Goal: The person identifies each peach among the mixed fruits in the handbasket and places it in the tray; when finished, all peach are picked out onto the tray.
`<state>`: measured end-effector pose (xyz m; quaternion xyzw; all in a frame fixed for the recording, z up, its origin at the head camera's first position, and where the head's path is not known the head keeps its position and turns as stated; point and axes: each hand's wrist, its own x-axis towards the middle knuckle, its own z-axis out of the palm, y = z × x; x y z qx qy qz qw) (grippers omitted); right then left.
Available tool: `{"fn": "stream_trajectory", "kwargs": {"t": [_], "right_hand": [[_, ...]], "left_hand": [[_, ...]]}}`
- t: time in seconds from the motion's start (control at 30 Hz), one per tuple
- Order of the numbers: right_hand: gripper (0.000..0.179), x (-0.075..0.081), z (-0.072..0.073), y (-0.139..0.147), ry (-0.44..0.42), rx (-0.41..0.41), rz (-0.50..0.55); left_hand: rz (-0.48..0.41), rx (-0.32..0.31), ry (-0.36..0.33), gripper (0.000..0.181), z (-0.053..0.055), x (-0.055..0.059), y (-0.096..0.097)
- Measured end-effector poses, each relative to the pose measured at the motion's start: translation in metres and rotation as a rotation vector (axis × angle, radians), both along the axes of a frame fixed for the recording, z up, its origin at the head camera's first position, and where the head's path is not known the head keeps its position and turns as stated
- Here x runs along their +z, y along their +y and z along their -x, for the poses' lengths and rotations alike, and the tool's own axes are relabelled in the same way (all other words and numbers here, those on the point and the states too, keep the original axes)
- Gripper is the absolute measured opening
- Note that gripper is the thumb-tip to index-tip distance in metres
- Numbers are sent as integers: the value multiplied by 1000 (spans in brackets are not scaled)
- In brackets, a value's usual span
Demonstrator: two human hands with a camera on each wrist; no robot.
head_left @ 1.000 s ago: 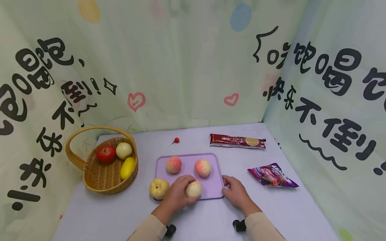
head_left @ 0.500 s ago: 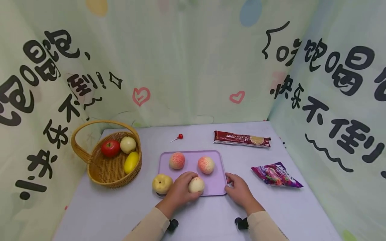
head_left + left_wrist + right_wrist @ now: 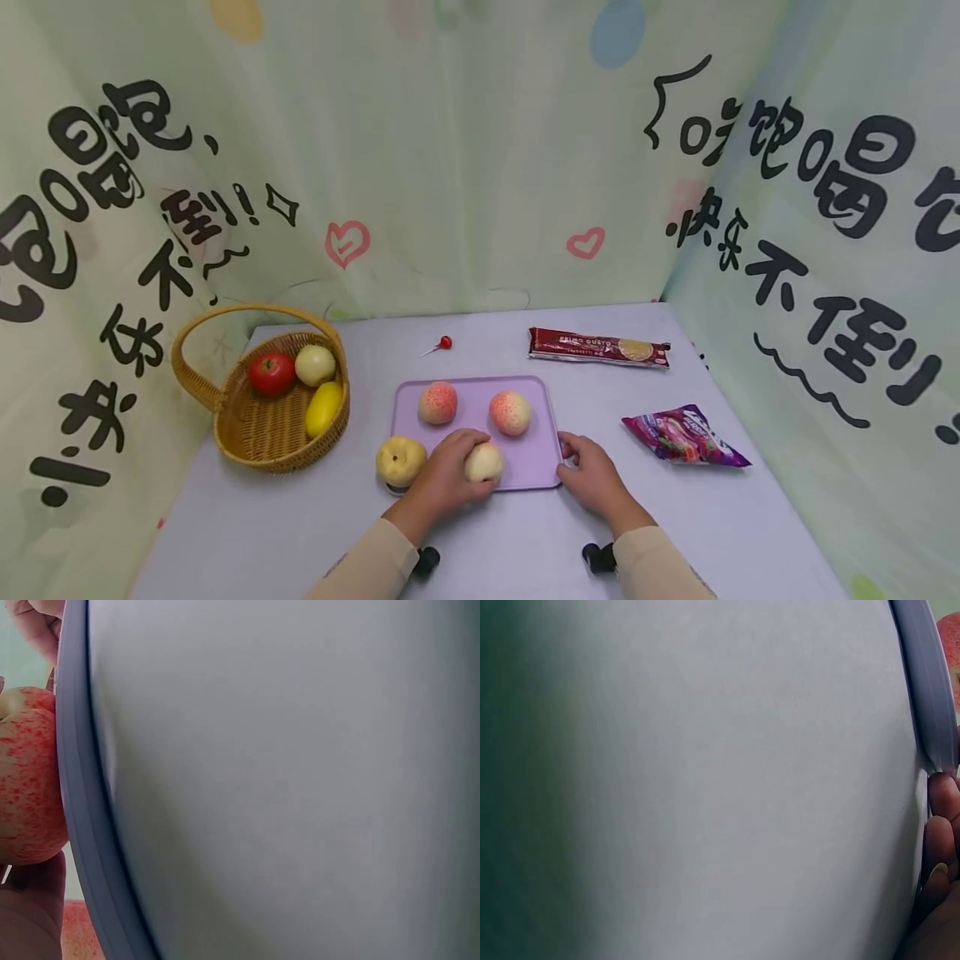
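In the head view my left hand (image 3: 448, 472) grips a pale peach (image 3: 483, 462) over the front part of the purple tray (image 3: 467, 388). The left wrist view shows this peach (image 3: 28, 787), red-speckled, beside the tray's rim (image 3: 79, 772), between thumb and fingers. My right hand (image 3: 592, 479) holds the tray's right edge near the front corner; in the right wrist view its fingertips (image 3: 939, 840) curl at the rim (image 3: 928, 682). Two pink peaches, one at left (image 3: 438, 403) and another at right (image 3: 510, 413), sit on the tray. A yellow round fruit (image 3: 401, 461) stands at its front left corner.
A wicker basket (image 3: 255, 437) at left holds a tomato (image 3: 272, 373), a pale round item (image 3: 315, 365) and a yellow oblong fruit (image 3: 323, 409). Behind the tray lie a red lollipop (image 3: 446, 342) and a spaghetti packet (image 3: 598, 347). A purple snack bag (image 3: 686, 436) lies at right.
The head view has shifted slightly. Both hands keep their places at the peach and the tray's edge; no object has visibly moved.
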<state>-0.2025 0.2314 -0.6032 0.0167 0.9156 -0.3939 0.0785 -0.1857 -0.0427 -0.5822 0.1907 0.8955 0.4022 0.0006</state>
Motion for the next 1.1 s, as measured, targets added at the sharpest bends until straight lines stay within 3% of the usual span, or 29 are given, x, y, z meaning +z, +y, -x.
{"fn": "stream_trajectory", "kwargs": {"t": [0.43, 0.77, 1.1], "right_hand": [[57, -9, 1, -5, 16, 7, 11], [56, -9, 4, -7, 38, 17, 9], [57, -9, 1, -5, -8, -5, -6]], "left_hand": [[29, 11, 68, 58, -2, -5, -8], [15, 20, 38, 62, -2, 3, -10], [17, 35, 3, 66, -2, 16, -10]]}}
